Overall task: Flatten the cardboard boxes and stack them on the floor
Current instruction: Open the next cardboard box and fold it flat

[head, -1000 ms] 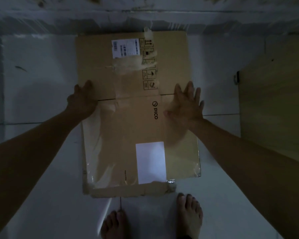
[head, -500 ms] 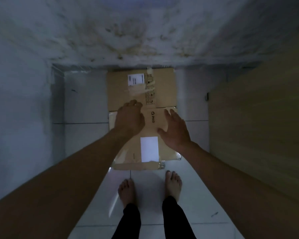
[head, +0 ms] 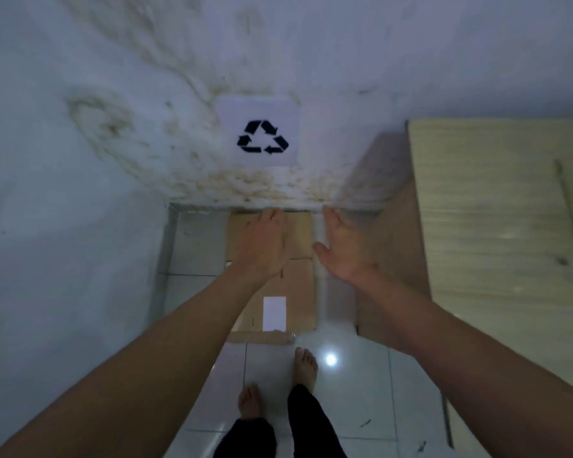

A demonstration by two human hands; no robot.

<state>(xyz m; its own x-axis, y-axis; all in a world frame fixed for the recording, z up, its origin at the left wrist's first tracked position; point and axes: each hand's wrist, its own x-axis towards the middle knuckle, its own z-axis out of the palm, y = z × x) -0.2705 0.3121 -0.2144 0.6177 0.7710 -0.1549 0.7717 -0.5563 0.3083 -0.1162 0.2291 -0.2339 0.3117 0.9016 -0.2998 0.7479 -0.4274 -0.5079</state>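
Stained white plaster wall (head: 80, 160) ahead, mottled brown near its base. Glossy white tiled floor (head: 361, 408) below, with a bright light reflection beside the right foot. Pale wood-grain panel (head: 497, 226) along the right side, standing close to the wall. White paper sign with black recycling arrows (head: 262, 135) fixed to the wall, directly above the cardboard.

Flattened brown cardboard box (head: 298, 285) lying flat on the floor, far edge against the wall base, near edge just ahead of the feet. White rectangular label (head: 274, 313) on its near half. Strip of brown flap (head: 262, 337) protruding along the near edge.

Two bare forearms extended forward over the cardboard. Left hand (head: 262, 249) palm down above the far half of the box, fingers straight and together, holding nothing; contact with the cardboard cannot be told. Right hand (head: 344, 249) beside the right edge of the box, over the floor strip, fingers straight and close together, thumb spread toward the box, holding nothing. Motion blur on both hands.

Two bare feet (head: 306, 365) on the tiles below black trouser legs (head: 308, 421).
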